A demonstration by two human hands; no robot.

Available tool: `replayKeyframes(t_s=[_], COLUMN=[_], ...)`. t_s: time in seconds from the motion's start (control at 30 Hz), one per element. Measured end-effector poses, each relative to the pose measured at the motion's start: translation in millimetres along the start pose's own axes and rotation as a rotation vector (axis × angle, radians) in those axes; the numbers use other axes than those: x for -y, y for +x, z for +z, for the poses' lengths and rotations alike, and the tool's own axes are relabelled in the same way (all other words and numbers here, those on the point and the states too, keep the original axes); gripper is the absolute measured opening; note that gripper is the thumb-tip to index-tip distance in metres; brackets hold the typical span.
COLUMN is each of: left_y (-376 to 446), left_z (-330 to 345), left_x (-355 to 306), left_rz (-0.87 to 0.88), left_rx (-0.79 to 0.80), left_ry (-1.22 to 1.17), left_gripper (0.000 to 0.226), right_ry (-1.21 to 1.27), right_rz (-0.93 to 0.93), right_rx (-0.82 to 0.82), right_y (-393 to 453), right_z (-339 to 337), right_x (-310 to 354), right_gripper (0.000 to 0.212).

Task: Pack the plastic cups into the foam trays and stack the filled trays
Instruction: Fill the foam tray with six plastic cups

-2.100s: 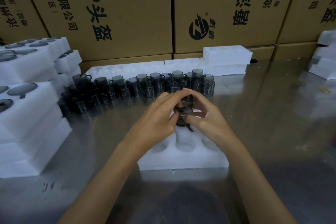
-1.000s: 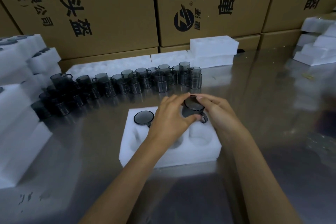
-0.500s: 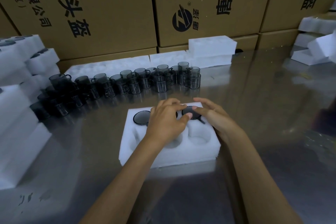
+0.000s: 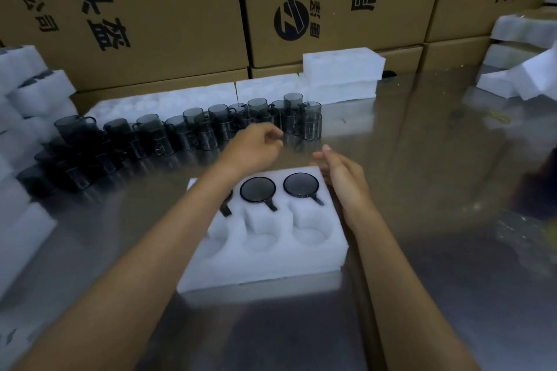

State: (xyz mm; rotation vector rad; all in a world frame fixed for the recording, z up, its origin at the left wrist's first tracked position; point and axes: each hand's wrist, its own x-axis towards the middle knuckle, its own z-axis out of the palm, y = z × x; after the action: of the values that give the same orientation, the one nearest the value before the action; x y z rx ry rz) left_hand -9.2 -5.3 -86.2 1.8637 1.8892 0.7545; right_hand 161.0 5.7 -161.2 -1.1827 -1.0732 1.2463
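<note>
- Cardboard boxes (image 4: 156,9) printed with black characters wall off the back of a shiny metal table (image 4: 422,159).
- Nearest the person sits a white foam tray (image 4: 271,262) with six round pockets in two rows.
- Its far row is filled: a dark cup (image 4: 257,189) in the middle pocket, another cup (image 4: 300,185) in the right one, and a third largely hidden under the left forearm.
- Its near row of three pockets is bare, so by my reckoning this tray is half packed and not ready to stack.
- Loose cups (image 4: 193,129) stand in a crowded line behind the tray, many left to pack.
- Left hand (image 4: 256,146) reaches toward that line, fingers loosely curled and holding nothing.
- Right hand (image 4: 343,175) hovers just beside the tray's far right corner, fingers straight, nothing in it.
- Filled trays (image 4: 27,90) are piled at the left; spare foam blocks (image 4: 340,75) lie at the back.
</note>
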Motion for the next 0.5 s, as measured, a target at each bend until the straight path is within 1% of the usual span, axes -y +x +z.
replayKeyframes(t_s=[0.07,0.17,0.3,0.37,0.47,0.5], left_y=[33.3,76.3,106.5,111.0,109.3,106.5], left_z=[0.5,13.3,41.6,54.9,63.3,63.0], left_x=[-7.5,-21.0,-32.5,-28.5,-17.6,-14.3], left_rz=[0.000,0.006,-0.004,-0.012,0.000,0.003], left_rx=[0.047,0.125,0.183,0.175,0.079,0.079], left_ry=[0.038,0.088,0.183,0.203,0.145,0.142], left_gripper=[0.035,0.051,0.056,0.051,0.020,0.016], right_ry=[0.088,0.138,0.142,0.128,0.120,0.109], right_rz=[0.009,0.028,0.047,0.055,0.061,0.053], right_rx=[-0.041,-0.044,-0.027,-0.017,-0.018,-0.016], right_y=[6.5,12.1,16.0,17.5,17.3,16.3], right_z=[1.1,-0.2,-2.9,-3.4,-3.1,-2.6], right_x=[0.7,1.2,1.0,0.7,1.7,1.8], right_gripper=[0.030,0.034,0.037,0.040,0.039,0.038])
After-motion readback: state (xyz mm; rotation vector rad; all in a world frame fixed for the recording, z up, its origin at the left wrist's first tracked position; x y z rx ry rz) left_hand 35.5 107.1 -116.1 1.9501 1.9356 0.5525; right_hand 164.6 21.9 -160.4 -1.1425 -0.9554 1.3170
